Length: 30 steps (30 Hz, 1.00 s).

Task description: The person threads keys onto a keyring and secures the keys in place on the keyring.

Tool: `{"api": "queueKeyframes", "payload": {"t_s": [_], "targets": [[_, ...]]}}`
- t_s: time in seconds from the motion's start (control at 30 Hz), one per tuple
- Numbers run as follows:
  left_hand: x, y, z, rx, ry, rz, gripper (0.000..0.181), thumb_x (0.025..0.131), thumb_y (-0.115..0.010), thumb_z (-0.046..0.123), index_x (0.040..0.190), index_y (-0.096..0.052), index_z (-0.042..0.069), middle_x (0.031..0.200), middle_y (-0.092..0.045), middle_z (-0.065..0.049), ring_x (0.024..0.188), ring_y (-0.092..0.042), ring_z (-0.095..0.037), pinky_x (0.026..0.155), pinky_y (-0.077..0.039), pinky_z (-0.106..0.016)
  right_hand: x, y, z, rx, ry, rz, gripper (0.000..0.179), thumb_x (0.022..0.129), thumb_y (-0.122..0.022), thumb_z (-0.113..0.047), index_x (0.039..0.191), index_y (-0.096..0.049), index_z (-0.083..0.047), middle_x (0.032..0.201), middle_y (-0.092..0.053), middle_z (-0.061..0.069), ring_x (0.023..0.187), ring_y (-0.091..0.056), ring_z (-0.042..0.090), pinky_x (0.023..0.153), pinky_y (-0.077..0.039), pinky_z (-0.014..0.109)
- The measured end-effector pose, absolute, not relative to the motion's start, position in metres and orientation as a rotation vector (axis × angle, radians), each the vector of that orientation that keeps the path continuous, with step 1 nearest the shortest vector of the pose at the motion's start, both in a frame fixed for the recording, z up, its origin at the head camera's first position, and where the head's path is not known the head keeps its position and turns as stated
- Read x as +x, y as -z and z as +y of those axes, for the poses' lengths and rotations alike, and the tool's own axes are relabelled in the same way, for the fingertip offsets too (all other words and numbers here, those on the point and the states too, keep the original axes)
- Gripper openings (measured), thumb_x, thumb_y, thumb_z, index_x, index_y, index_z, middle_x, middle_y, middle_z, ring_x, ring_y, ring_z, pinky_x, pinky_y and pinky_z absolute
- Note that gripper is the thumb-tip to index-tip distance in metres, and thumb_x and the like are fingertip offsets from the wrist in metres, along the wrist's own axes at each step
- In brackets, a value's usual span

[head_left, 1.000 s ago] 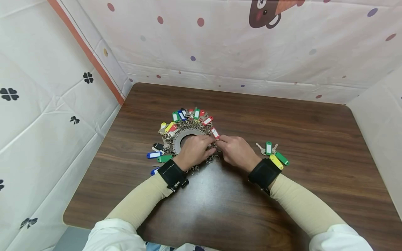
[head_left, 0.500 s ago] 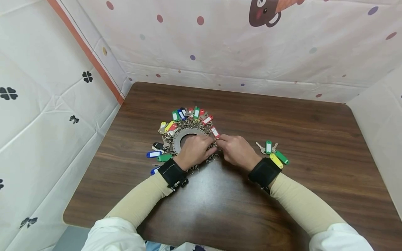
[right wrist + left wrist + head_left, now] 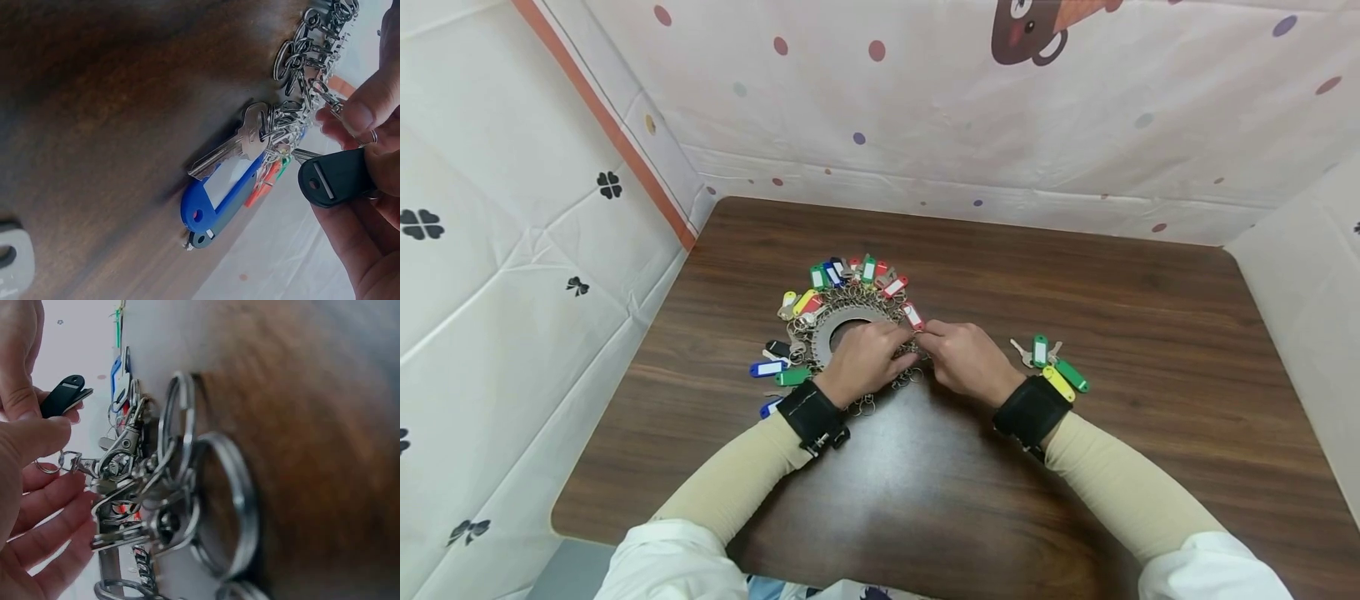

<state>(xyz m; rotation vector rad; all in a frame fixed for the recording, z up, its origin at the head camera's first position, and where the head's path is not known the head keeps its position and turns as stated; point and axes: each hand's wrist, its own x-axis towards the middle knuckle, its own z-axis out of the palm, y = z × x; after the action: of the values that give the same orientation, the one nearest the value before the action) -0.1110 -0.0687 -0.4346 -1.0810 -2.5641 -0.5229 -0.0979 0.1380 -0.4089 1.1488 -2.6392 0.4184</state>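
A grey metal ring plate [image 3: 822, 337], fringed with small key rings and coloured key tags, lies left of the table's middle. Over its right side, my left hand [image 3: 867, 354] pinches a small split key ring [image 3: 47, 467] on a clasp between thumb and fingers. Close beside it, my right hand [image 3: 970, 360] grips a black key tag [image 3: 337, 178] at that same ring, with a key [image 3: 306, 155] poking out behind the tag. Near the hands in the right wrist view are a blue tag [image 3: 203, 209] and a silver key [image 3: 231, 147].
Right of the hands lie loose keys [image 3: 1024, 354] with green tags [image 3: 1072, 377] and a yellow tag [image 3: 1059, 384]. The wooden table [image 3: 880, 517] meets a printed cloth wall [image 3: 925, 125] at the back and another on the left.
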Motion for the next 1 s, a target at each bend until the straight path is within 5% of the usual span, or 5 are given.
{"api": "queueKeyframes", "payload": {"t_s": [0.57,1.0], "targets": [[-0.1101,0.4356,-0.0705,-1.101,0.557,-2.558,0.027,0.091,-0.080,0.022,0.113,-0.075,0.008,0.106,-0.080,-0.005,0.091,-0.077,-0.019,0.074,-0.063,-0.033,-0.1000,0.4101,0.1378,1.132,-0.479,-2.655,0.025,0.081,-0.068,0.006,0.102,-0.076,-0.005,0.087,-0.068,0.004,0.067,-0.058,0.012,0.063,-0.057,0.031],[-0.1105,0.4364,-0.0697,-1.134,0.648,-2.547,0.023,0.092,-0.079,0.017,0.111,-0.073,0.005,0.103,-0.078,-0.007,0.091,-0.076,-0.019,0.077,-0.062,-0.033,-0.1010,0.4113,0.1389,1.144,-0.456,-2.660,0.024,0.081,-0.069,0.005,0.102,-0.076,-0.005,0.087,-0.068,0.004,0.067,-0.060,0.013,0.064,-0.058,0.032]]}}
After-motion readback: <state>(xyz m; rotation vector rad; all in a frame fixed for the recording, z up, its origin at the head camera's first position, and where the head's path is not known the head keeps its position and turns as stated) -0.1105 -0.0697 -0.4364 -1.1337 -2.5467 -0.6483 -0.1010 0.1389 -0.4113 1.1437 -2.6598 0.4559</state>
